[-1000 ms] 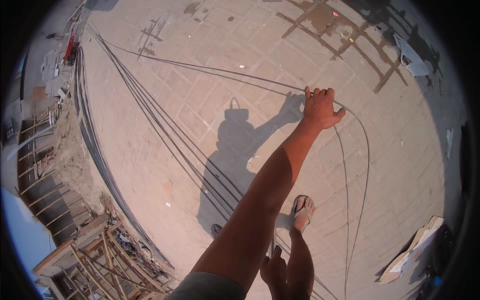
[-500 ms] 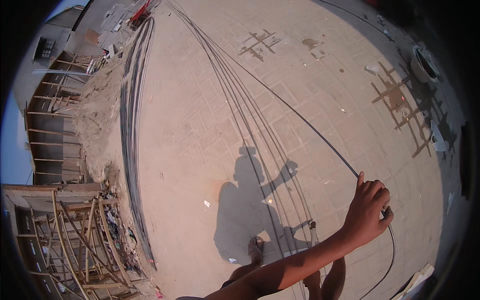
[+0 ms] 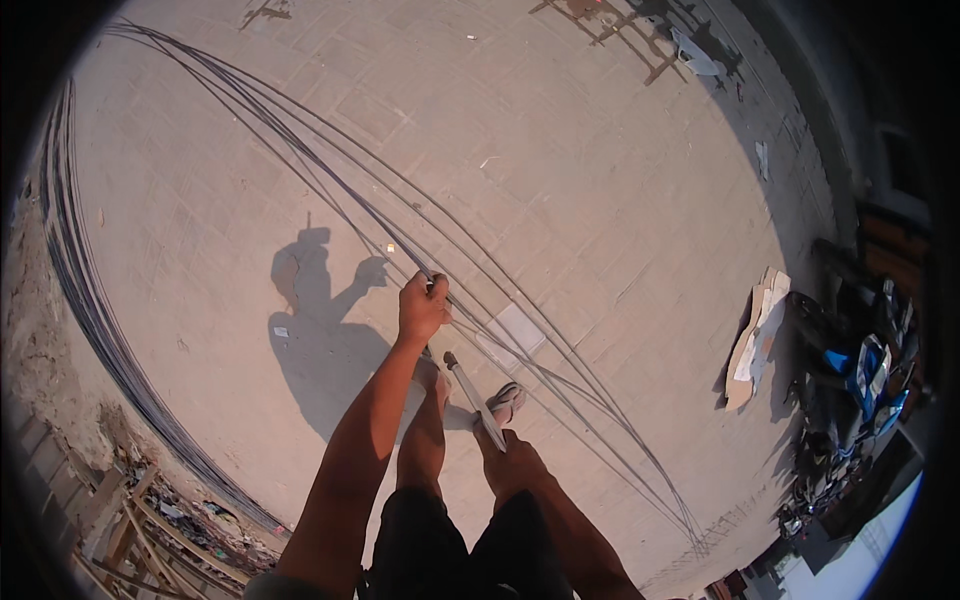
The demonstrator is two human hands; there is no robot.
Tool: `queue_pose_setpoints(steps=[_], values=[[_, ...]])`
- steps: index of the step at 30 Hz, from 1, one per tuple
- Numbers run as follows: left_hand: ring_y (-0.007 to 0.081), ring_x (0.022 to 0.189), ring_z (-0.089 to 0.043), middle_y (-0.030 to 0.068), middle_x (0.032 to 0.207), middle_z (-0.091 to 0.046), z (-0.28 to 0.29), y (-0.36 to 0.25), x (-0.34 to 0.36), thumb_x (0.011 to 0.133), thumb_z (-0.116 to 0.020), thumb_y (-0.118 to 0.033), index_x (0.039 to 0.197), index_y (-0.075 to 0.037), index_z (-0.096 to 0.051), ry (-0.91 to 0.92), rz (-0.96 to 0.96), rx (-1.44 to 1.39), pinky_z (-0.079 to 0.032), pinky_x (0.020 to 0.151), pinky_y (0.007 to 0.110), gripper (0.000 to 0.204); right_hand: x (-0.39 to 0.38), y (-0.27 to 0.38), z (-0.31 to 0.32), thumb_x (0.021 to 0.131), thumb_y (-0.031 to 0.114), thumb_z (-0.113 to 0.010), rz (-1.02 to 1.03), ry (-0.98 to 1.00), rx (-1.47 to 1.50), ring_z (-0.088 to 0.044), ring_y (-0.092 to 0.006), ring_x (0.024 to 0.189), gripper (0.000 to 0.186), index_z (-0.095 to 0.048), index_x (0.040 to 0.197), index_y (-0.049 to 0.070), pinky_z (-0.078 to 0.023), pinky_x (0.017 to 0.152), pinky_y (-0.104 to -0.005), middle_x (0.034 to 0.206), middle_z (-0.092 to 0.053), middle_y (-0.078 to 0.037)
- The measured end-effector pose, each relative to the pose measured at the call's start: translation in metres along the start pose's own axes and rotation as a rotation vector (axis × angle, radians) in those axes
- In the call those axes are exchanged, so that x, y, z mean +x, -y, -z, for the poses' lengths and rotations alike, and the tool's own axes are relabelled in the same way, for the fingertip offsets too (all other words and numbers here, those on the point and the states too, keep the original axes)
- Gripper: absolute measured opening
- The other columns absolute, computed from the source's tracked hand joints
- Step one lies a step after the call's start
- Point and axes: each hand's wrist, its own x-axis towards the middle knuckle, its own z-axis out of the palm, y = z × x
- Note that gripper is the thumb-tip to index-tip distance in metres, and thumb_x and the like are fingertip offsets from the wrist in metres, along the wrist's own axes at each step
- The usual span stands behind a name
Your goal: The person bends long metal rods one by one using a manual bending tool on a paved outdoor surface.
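Note:
My left hand [image 3: 425, 305] is closed around a long thin metal rod among several others, low over the pavement in front of my feet. The metal rods [image 3: 330, 183] run from the far left to the near right and cross one another. Closer to my body and to the right, my right hand [image 3: 510, 462] grips a pale bar-like tool [image 3: 476, 400]. Its dark rounded end points forward, toward the left hand. The tool's exact kind cannot be made out. Below the hands is a sandalled foot [image 3: 508, 402].
A thick bundle of metal rods [image 3: 95, 290] curves along the left side. Rubble and wooden poles [image 3: 140, 535] lie at the lower left. A flat pale cardboard piece [image 3: 758, 335] rests at right, beside parked motorbikes [image 3: 860, 390]. A pale square slab [image 3: 515, 335] lies beneath the rods.
My left hand has come down from holding a rod raised at the right to gripping low among the rods. The view has swung right, bringing the motorbikes into sight.

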Motion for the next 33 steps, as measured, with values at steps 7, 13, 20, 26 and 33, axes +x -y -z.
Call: queue_pose_setpoints(steps=[7,13,20,26,33], values=[[0.0222,0.046,-0.061,0.0107,0.06,-0.058,-0.007,0.123,0.089,0.091,-0.062,-0.013,0.082,0.0,-0.048,-0.108,-0.212,0.289,-0.053,0.045,0.036,0.021,0.003,-0.068,-0.036,0.093,0.035,-0.059,-0.106,-0.007,0.131,-0.063,-0.0524,0.098,0.045,-0.052,0.119,-0.001,-0.051,0.082,-0.0569,0.102,-0.066,-0.034],[0.0206,0.041,-0.058,0.0116,0.057,-0.055,-0.056,0.107,0.1,0.098,-0.053,-0.016,0.088,0.004,-0.05,-0.013,-0.03,0.074,-0.048,0.036,0.034,0.022,-0.014,-0.169,-0.03,0.089,0.029,-0.065,-0.258,-0.029,0.214,-0.062,-0.0524,0.103,0.052,-0.048,0.127,-0.002,-0.05,0.087,-0.056,0.106,-0.065,-0.034],[0.0191,0.04,-0.056,0.0104,0.058,-0.055,-0.073,0.098,0.115,0.098,-0.052,-0.014,0.095,0.004,-0.053,-0.049,0.086,-0.02,-0.047,0.035,0.034,0.019,-0.05,-0.211,0.042,0.093,0.024,-0.062,-0.142,-0.224,0.102,-0.067,-0.0461,0.089,0.05,-0.046,0.133,-0.002,-0.053,0.075,-0.0493,0.097,-0.068,-0.028],[0.0224,0.044,-0.062,0.012,0.058,-0.058,-0.062,0.126,0.099,0.097,-0.053,-0.018,0.095,0.003,-0.057,-0.101,0.033,0.142,-0.05,0.041,0.036,0.021,-0.006,-0.216,0.096,0.096,0.021,-0.062,-0.085,-0.12,0.255,-0.042,-0.007,0.042,0.036,-0.046,0.125,0.006,-0.032,0.034,-0.0277,0.063,-0.047,0.0],[0.0227,0.048,-0.066,0.0103,0.06,-0.063,-0.028,0.174,0.117,0.096,-0.059,-0.025,0.098,0.0,-0.063,-0.17,-0.095,0.171,-0.054,0.049,0.035,0.026,0.036,-0.176,0.122,0.098,0.019,-0.06,0.076,-0.073,0.236,-0.041,-0.0046,0.044,0.02,-0.049,0.111,0.008,-0.031,0.035,-0.0268,0.066,-0.045,0.003]])
